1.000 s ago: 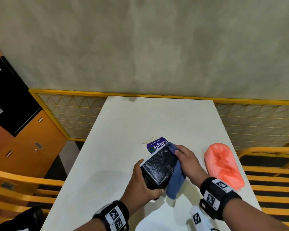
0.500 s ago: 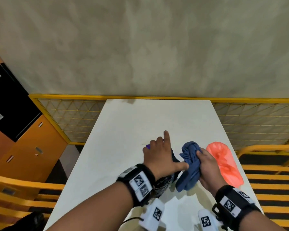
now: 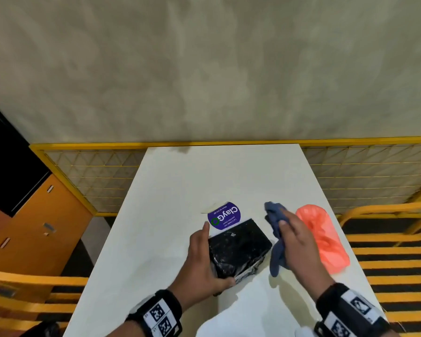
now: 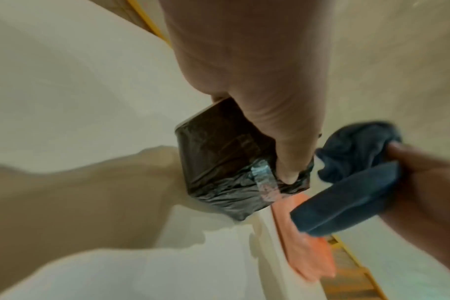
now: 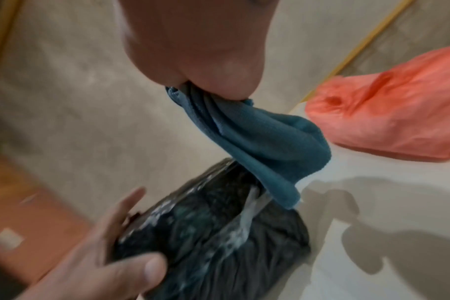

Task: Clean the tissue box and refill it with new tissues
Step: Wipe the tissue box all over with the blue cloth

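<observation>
The tissue box (image 3: 238, 249), wrapped in shiny black plastic with a strip of tape, sits tilted on the white table (image 3: 170, 215). My left hand (image 3: 206, 254) grips it from its left side, thumb on the near corner, seen close in the left wrist view on the box (image 4: 219, 162). My right hand (image 3: 292, 237) holds a bunched blue cloth (image 3: 276, 239) just right of the box; the cloth's (image 5: 257, 138) loose end hangs by the box's (image 5: 219, 233) right edge. A white pack with a purple ClayGo label (image 3: 225, 215) lies behind the box.
A crumpled orange-pink plastic bag (image 3: 323, 237) lies at the table's right edge, close to my right hand. Yellow mesh railing (image 3: 95, 181) runs behind and beside the table. An orange cabinet (image 3: 29, 227) stands to the left.
A second ago the cloth was pressed on the box in my left hand. The left hand then reached over the box and re-gripped it from the left. The cloth moved off to the right.
</observation>
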